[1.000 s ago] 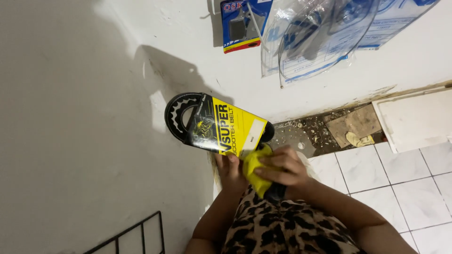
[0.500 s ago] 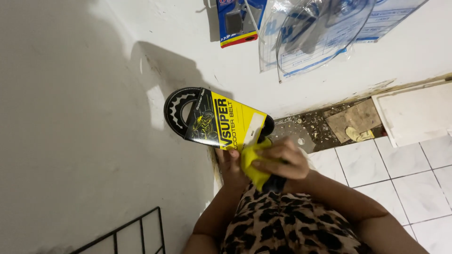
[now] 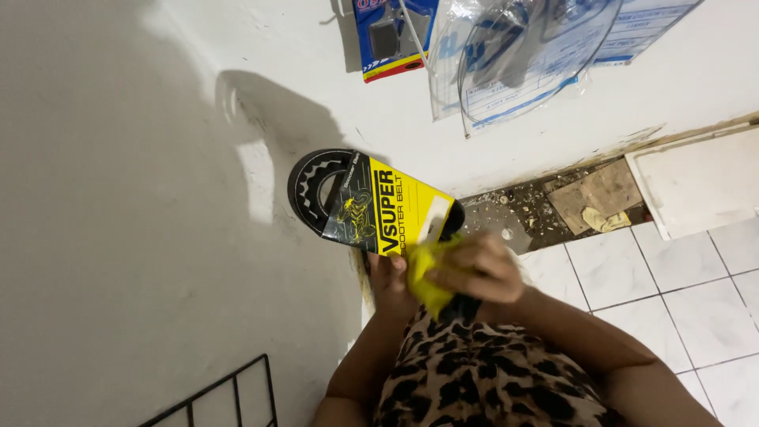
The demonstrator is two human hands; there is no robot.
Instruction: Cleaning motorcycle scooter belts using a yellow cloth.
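Fingers of my right hand curl tight around a yellow cloth pressed against the packaged scooter belt's lower end — my left hand grips beneath that belt, steadying it before the white wall — seemingly for wiping.

Head view, steeply downward, close

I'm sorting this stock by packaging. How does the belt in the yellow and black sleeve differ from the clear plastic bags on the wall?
The belt is a black toothed loop in a yellow and black card sleeve; the clear plastic bags are see-through with blue print. The belt is held by the left hand, with the right hand pressing a yellow cloth to it; the bags hang untouched on the white wall. Both are packaged goods.
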